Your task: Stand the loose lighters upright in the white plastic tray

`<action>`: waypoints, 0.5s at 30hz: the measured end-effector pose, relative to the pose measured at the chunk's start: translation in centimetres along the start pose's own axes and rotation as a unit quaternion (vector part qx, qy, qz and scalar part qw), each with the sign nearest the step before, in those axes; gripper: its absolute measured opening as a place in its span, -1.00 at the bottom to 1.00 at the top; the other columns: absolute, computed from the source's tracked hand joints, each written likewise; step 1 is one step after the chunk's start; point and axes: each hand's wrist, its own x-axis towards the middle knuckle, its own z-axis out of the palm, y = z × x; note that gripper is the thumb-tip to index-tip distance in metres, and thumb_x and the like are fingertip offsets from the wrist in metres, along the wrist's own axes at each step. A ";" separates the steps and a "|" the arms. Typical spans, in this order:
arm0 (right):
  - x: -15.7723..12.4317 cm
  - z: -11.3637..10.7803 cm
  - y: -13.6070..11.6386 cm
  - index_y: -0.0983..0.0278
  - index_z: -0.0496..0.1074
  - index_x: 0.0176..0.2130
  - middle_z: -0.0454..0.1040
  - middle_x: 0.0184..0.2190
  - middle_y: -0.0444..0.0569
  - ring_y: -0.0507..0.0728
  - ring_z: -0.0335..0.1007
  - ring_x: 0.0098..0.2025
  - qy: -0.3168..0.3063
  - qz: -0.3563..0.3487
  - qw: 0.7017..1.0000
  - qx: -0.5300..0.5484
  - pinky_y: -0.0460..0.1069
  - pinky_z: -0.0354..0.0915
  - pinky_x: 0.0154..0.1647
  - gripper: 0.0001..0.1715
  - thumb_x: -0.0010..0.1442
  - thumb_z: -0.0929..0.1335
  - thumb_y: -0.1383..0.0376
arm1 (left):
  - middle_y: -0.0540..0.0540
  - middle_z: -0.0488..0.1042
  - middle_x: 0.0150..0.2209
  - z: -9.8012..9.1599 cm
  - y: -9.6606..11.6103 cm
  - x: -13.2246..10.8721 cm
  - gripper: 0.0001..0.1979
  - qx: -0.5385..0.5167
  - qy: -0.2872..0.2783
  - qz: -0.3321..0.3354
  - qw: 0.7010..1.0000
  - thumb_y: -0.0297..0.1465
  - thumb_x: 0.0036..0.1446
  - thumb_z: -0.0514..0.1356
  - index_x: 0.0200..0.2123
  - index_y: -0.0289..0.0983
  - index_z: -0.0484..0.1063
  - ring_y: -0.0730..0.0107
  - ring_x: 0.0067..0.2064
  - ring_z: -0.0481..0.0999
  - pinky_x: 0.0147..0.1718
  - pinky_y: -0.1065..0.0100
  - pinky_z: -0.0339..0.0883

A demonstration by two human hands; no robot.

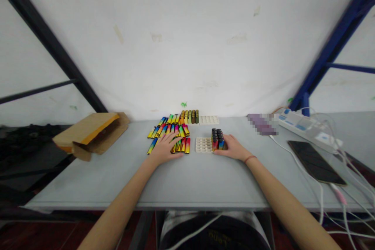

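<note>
Shiny rainbow-coloured tubes [169,129] lie in rows on the table. My left hand [165,148] rests over the near rows with its fingers spread, covering some of them. To its right is a white tray [203,145] with round holes. Several tubes with black ends [217,138] stand upright at the tray's right end. My right hand [233,147] curls around their right side, the thumb in front and the fingers partly hidden behind.
Near the wall, several gold-ended tubes [190,116] stand upright beside a second white holed tray [209,119]. An opened cardboard box [90,133] lies at left. On the right are a phone [316,162], a blurred purple object [261,124], a power strip [309,131] and loose white cables [304,170].
</note>
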 end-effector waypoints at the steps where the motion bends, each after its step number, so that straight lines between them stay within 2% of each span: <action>1: 0.0 0.0 0.0 0.23 0.48 0.02 0.59 -0.03 0.08 0.32 0.48 -0.04 0.000 -0.001 1.000 0.001 0.20 0.29 0.09 -0.37 0.11 0.48 -0.11 | -0.22 0.29 0.37 -0.1 0.4 0.1 -0.32 -0.003 0.007 0.003 1.000 -0.04 0.15 0.30 0.29 -0.13 0.38 0.00 0.42 0.19 0.42 -0.10 -0.10; 4: 0.0 0.0 -0.1 0.22 0.47 0.05 0.58 -0.01 0.09 0.34 0.48 -0.01 -0.001 0.004 1.000 0.001 0.21 0.28 0.11 -0.35 0.12 0.48 -0.10 | -0.26 0.34 0.33 -0.3 2.4 0.9 -0.32 -0.038 0.017 0.025 0.999 -0.04 0.17 0.29 0.28 -0.21 0.39 0.00 0.41 0.22 0.43 -0.04 -0.08; 8: -0.1 0.1 0.1 0.23 0.44 0.11 0.57 0.01 0.12 0.37 0.47 0.02 0.005 0.005 1.000 0.001 0.24 0.27 0.12 -0.26 0.08 0.49 -0.11 | -0.32 0.33 0.33 0.3 6.6 3.2 -0.25 -0.158 0.025 0.028 0.987 -0.05 0.20 0.26 0.35 -0.30 0.26 0.03 0.38 0.27 0.40 0.05 0.07; 12: -0.1 0.4 0.6 0.22 0.43 0.08 0.58 -0.02 0.10 0.36 0.48 0.00 0.002 -0.011 1.000 -0.009 0.26 0.26 0.13 -0.22 -0.01 0.54 -0.10 | -0.43 0.25 0.36 1.9 10.5 7.0 -0.03 -0.328 0.017 0.005 0.945 -0.08 0.03 0.39 0.39 -0.37 0.12 -0.09 0.37 0.28 0.34 -0.01 0.17; 15: -0.1 0.5 0.8 0.22 0.42 0.07 0.58 -0.02 0.10 0.35 0.48 0.00 -0.003 -0.012 1.000 -0.009 0.25 0.25 0.13 -0.25 0.00 0.55 -0.07 | -0.43 0.46 0.17 2.8 11.6 9.6 -0.08 -0.413 -0.032 0.007 0.910 -0.17 -0.13 0.49 0.25 -0.43 0.28 -0.14 0.19 0.48 0.19 -0.03 0.34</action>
